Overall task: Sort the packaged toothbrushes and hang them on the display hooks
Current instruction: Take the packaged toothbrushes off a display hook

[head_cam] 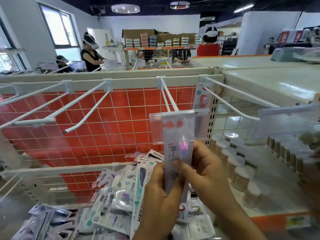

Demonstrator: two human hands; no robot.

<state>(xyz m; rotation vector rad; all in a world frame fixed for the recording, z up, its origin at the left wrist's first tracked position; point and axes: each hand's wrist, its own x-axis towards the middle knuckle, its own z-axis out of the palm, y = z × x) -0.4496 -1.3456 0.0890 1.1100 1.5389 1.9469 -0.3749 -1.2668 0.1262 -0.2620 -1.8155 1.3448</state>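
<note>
Hands: left [156, 191] and right [199, 177], both pinching toothbrush pack [177, 163] upright. Raised behind price-tag holder [178, 125], probably so hang hole meets hook [168, 96]. Unsorted pile [117, 193] below.

Both hands, left hand [156, 193] and right hand [202, 174], are bare, forearms without sleeves.

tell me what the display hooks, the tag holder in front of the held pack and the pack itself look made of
Display hooks: likely metal wire with a glossy white coating; thin, rigid, evenly white. Tag holder: clear, stiff plastic; the pack shows through it. Toothbrush pack, held by both hands: seemingly printed card under clear film, though blur leaves that open.
</note>
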